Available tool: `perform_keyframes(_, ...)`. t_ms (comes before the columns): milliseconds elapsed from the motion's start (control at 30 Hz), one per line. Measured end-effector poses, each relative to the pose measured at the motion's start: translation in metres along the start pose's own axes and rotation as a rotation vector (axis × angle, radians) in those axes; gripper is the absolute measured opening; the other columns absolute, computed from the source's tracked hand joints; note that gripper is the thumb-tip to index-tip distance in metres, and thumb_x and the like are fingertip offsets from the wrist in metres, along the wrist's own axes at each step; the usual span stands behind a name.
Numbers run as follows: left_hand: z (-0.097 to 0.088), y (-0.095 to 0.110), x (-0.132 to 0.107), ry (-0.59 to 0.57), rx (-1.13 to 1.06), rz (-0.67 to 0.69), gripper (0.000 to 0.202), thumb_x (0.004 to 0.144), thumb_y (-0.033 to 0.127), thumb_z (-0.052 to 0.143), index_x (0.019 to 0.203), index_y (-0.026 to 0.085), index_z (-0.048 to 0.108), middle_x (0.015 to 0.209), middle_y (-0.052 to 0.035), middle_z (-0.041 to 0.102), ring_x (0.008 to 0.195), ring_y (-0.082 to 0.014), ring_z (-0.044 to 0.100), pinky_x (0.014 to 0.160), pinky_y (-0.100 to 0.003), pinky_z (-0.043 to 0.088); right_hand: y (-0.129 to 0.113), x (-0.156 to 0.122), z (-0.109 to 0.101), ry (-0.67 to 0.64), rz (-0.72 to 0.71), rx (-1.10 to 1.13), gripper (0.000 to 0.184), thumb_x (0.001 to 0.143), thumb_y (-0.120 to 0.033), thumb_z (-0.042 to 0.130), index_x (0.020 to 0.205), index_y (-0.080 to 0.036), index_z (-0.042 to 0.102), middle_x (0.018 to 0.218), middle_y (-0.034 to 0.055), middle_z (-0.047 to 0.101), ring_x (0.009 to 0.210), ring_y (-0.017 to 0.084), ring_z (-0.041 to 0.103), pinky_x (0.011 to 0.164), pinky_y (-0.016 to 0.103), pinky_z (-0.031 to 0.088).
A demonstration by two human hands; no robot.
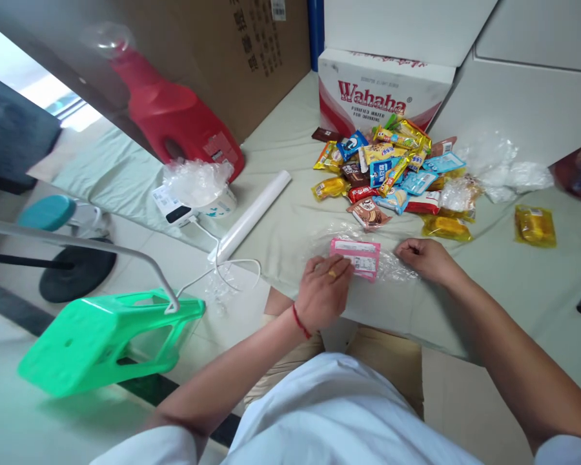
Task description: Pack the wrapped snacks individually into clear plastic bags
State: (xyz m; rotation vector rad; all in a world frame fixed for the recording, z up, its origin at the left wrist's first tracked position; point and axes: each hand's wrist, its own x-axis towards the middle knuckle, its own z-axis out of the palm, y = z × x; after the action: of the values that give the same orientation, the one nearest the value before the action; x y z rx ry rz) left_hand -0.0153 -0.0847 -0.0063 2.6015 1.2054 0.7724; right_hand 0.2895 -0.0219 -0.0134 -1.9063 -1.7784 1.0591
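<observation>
A pink snack packet point(359, 257) lies inside a clear plastic bag point(392, 266) on the pale green table cover point(290, 219). My left hand point(325, 289), with a ring and a red wrist string, is closed on the packet's left end through the plastic. My right hand point(423, 257) is curled, pinching the bag's right edge. Beyond both hands lies a heap of colourful snack packets point(392, 171).
A Wahaha carton point(382, 90) stands behind the heap. A white roll point(252, 216), a red detergent bottle point(174, 116), crumpled plastic point(503, 171), a lone yellow packet point(535, 226) and a green plastic stool point(106, 339) on the floor at left.
</observation>
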Motion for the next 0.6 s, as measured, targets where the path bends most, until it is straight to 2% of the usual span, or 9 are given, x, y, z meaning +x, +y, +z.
perform_keyframes(100,0.015,-0.009,0.026,-0.090,0.027,-0.154,0.042,0.099,0.020,0.048,0.137,0.024,0.065,0.144,-0.0102,0.068,0.137,-0.0295,0.058,0.113,-0.052,0.032,-0.003,-0.006,-0.008,0.001,0.000,-0.116,0.035,0.085,-0.049,0.057,0.079,-0.019,0.074,0.072,0.0053,0.069,0.065,0.019,0.057,0.062,0.030,0.039)
perform_keyframes(167,0.017,-0.017,0.037,-0.085,0.036,-0.209,0.042,0.100,0.021,0.047,0.138,0.025,0.064,0.146,-0.0093,0.067,0.138,-0.0303,0.056,0.112,-0.053,0.031,-0.011,-0.011,-0.016,0.110,-0.048,-0.296,0.038,0.091,-0.050,0.054,0.083,-0.019,0.075,0.077,0.0087,0.069,0.070,0.022,0.058,0.066,0.033,0.040)
perform_keyframes(267,0.014,-0.022,0.042,-0.065,0.055,-0.232,0.041,0.101,0.022,0.046,0.138,0.025,0.065,0.146,-0.0076,0.067,0.135,-0.0316,0.055,0.104,-0.052,0.036,-0.035,-0.008,-0.026,0.368,-0.250,-0.494,0.045,0.099,-0.054,0.051,0.106,-0.018,0.078,0.104,0.0162,0.071,0.096,0.031,0.059,0.082,0.040,0.044)
perform_keyframes(333,0.014,-0.022,0.044,-0.071,0.062,-0.236,0.043,0.100,0.021,0.047,0.138,0.026,0.065,0.146,-0.0070,0.067,0.130,-0.0322,0.056,0.098,-0.051,0.037,-0.053,0.006,-0.025,0.411,-0.405,-0.523,0.052,0.100,-0.056,0.052,0.125,-0.017,0.073,0.119,0.0185,0.069,0.112,0.035,0.054,0.096,0.046,0.041)
perform_keyframes(367,0.015,-0.021,0.045,-0.076,0.067,-0.246,0.045,0.098,0.020,0.048,0.140,0.026,0.064,0.148,-0.0075,0.066,0.127,-0.0327,0.056,0.096,-0.051,0.038,-0.061,0.017,-0.023,0.381,-0.455,-0.530,0.056,0.099,-0.058,0.052,0.131,-0.016,0.071,0.121,0.0191,0.068,0.115,0.036,0.053,0.100,0.047,0.040)
perform_keyframes(433,0.016,-0.020,0.048,-0.093,0.081,-0.283,0.051,0.095,0.018,0.050,0.144,0.025,0.061,0.153,-0.0100,0.061,0.122,-0.0339,0.057,0.092,-0.051,0.039,-0.075,0.042,-0.015,0.247,-0.489,-0.546,0.059,0.097,-0.060,0.057,0.130,-0.013,0.070,0.115,0.0189,0.070,0.111,0.036,0.054,0.100,0.047,0.039)
perform_keyframes(500,0.016,-0.020,0.052,-0.122,0.083,-0.312,0.052,0.093,0.017,0.051,0.143,0.024,0.062,0.152,-0.0112,0.062,0.117,-0.0345,0.057,0.090,-0.052,0.039,-0.084,0.068,-0.007,0.070,-0.453,-0.550,0.053,0.092,-0.059,0.064,0.118,-0.014,0.074,0.101,0.0155,0.073,0.100,0.032,0.058,0.091,0.042,0.042)
perform_keyframes(600,0.014,-0.020,0.055,-0.174,0.048,-0.278,0.043,0.092,0.015,0.052,0.128,0.028,0.071,0.134,-0.0076,0.073,0.119,-0.0344,0.055,0.092,-0.054,0.037,-0.090,0.091,-0.003,-0.148,-0.391,-0.442,0.031,0.087,-0.046,0.068,0.094,-0.018,0.077,0.085,0.0073,0.073,0.080,0.022,0.060,0.075,0.031,0.041)
